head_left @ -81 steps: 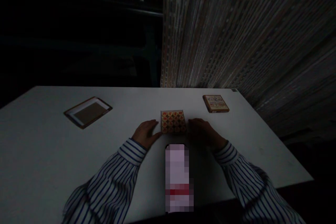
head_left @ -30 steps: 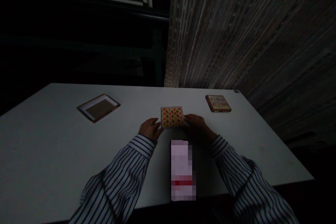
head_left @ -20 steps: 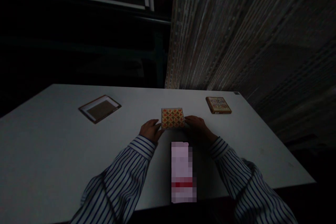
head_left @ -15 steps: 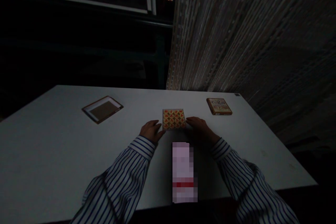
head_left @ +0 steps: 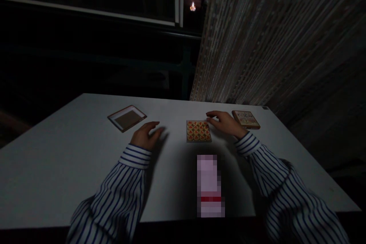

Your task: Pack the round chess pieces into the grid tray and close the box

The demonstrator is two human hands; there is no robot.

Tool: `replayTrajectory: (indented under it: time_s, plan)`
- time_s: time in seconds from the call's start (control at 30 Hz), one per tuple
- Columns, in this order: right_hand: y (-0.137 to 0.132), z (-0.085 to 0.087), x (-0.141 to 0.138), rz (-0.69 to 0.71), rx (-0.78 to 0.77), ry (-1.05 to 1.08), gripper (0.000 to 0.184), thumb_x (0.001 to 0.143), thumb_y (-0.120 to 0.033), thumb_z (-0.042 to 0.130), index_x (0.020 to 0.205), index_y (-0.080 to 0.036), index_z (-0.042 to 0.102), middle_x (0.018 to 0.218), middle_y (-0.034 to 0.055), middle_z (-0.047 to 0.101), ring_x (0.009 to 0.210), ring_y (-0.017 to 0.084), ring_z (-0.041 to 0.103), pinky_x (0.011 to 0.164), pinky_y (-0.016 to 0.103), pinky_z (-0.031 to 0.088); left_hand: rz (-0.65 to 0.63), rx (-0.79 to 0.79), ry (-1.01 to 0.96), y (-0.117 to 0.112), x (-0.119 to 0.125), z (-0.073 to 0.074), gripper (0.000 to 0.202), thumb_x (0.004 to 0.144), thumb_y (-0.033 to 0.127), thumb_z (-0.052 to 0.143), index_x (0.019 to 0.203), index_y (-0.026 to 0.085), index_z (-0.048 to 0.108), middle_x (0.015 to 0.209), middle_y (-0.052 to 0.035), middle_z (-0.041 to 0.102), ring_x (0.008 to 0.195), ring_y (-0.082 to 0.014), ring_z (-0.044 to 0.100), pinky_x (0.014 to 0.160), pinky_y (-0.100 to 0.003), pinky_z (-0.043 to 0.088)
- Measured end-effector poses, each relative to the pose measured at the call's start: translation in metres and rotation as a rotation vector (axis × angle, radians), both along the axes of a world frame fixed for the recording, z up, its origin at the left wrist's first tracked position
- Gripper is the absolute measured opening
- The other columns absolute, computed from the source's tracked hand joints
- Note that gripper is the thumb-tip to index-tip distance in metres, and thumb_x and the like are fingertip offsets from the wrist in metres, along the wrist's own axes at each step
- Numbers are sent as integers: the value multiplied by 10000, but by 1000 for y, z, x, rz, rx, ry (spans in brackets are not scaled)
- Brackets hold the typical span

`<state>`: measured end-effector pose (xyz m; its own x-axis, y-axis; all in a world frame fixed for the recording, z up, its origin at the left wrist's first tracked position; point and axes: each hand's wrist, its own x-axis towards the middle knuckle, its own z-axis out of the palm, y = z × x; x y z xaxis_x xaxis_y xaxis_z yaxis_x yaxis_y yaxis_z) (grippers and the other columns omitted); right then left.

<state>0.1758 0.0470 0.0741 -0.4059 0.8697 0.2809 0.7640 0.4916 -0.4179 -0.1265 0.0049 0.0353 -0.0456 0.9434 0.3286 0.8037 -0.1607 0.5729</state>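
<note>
A clear square case of round xiangqi pieces (head_left: 198, 131) with red characters lies flat on the white table (head_left: 94, 167). My left hand (head_left: 145, 135) hovers to its left, thumb and fingers apart, holding nothing. Over the upper right corner of the case is my right hand (head_left: 224, 122), its fingers stretched toward the left and nothing in its grasp; whether a fingertip touches the case I cannot tell. An open shallow box tray (head_left: 127, 118) with a brown inner panel lies beyond my left hand. Behind my right hand sits a printed box lid (head_left: 246, 119).
A pixelated pinkish item (head_left: 209, 179) with a red stripe lies near the table's front edge. Strands of a string curtain (head_left: 243, 38) hang beyond the right rear edge. A small flame (head_left: 192, 6) glows in the dark background beside a window frame.
Both hands have come off the sides of the case. The left moved away to the left, the right rose up and away. The view has shifted slightly left.
</note>
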Motion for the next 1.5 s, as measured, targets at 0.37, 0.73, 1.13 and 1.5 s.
replayTrajectory:
  time_s: [0.37,0.73,1.13,1.5]
  plan:
    - [59,10,-105,258,-59,-95,341,823,-260,462,1078,-95,618,1056,108,652,951,187,605,831,277,445,427,-73,-202,-6,-81,-3,481,707,420,541,1099,147,596,973,-98,663,876,-228,630,797,-334,492]
    - [101,-28,-227,335,-245,-134,256,800,-248,469,923,-134,662,922,69,675,852,155,592,734,214,404,531,-144,-433,25,-129,-43,532,738,374,544,1170,63,536,1071,-174,635,1019,-250,588,896,-348,448]
    - [126,-57,-277,222,-322,-184,278,814,-240,414,791,-130,668,818,101,672,730,160,579,618,233,360,465,-158,-439,49,-143,-70,462,740,307,527,1140,77,562,1122,-168,614,1044,-252,575,912,-359,429]
    - [117,-49,-273,203,-349,-95,256,773,-189,452,870,-127,681,846,86,677,778,148,596,648,205,377,414,-126,-577,47,-137,-67,530,694,306,592,1161,62,543,1093,-180,626,1013,-255,591,902,-365,440]
